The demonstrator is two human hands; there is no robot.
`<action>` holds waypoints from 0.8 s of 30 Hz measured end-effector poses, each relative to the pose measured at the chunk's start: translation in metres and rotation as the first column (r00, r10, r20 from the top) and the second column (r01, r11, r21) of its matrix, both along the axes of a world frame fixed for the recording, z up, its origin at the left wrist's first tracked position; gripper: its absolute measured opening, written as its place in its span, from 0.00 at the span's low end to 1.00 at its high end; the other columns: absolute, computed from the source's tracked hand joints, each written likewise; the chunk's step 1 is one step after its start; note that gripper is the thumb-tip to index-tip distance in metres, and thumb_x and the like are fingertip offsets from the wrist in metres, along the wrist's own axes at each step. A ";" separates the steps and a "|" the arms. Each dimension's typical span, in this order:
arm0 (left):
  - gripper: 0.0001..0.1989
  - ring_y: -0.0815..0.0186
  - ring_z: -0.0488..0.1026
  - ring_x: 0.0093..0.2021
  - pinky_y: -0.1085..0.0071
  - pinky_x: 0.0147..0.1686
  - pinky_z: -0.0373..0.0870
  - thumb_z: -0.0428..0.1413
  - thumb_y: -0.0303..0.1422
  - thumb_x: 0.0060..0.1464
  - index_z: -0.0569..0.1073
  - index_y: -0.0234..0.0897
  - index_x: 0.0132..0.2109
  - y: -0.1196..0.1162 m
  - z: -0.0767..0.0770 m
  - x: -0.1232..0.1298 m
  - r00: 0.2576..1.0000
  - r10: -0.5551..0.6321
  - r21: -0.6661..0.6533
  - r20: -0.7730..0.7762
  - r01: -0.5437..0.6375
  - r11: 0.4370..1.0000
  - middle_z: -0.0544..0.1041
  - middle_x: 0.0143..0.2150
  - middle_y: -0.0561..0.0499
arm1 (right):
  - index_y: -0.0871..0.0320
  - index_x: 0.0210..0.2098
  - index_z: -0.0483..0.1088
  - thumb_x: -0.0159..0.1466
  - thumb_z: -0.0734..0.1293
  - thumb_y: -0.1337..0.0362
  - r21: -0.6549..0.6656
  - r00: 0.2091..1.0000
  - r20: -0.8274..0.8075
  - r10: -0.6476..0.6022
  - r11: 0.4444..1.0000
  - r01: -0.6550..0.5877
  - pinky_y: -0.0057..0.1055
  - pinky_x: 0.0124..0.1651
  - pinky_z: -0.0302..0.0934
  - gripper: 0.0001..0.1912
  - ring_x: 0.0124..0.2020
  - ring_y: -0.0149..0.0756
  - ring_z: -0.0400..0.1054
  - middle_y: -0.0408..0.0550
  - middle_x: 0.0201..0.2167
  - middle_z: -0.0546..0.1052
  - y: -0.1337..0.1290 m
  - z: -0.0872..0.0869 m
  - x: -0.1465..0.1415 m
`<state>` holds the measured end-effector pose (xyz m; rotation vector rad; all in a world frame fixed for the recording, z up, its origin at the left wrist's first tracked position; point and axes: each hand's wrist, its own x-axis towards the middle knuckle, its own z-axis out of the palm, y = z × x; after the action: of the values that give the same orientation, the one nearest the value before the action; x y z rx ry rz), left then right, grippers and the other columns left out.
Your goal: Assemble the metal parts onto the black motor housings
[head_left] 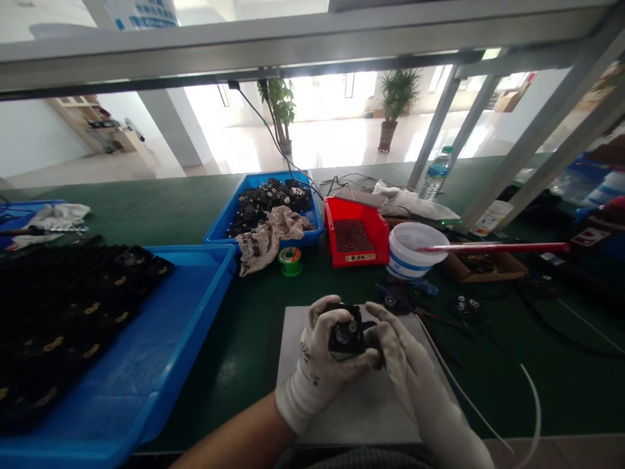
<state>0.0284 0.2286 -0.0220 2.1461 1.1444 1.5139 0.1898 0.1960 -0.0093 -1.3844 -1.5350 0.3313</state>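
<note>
Above a pale board [361,410] on the green table, my left hand [319,361], in a white glove, is wrapped round a black part [346,333] with a round metal piece on its face. My right hand [403,358], also gloved, has its fingers closed at the right side of the same part, with darkened fingertips touching it. What the right fingertips pinch is partly hidden.
A large blue tray [195,286] with rows of black parts stands left. Behind are a blue bin [215,225] with black pieces and a cloth, green spool [291,260], red bin [381,234], white tub [415,251] and bottle [436,174]. Tools lie right.
</note>
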 end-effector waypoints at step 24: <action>0.24 0.51 0.73 0.59 0.54 0.54 0.80 0.65 0.42 0.61 0.67 0.38 0.57 0.002 -0.001 0.003 0.986 -0.003 0.032 -0.169 0.009 0.999 0.69 0.59 0.37 | 0.54 0.59 0.75 0.68 0.66 0.47 -0.299 0.851 -0.525 0.002 0.936 -0.187 0.45 0.63 0.70 0.26 0.62 0.51 0.73 0.54 0.57 0.80 0.013 -0.001 -0.004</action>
<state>0.0310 0.2304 -0.0234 2.3352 1.1720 1.3791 0.1859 0.2085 -0.0100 -1.3312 -1.1209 0.9933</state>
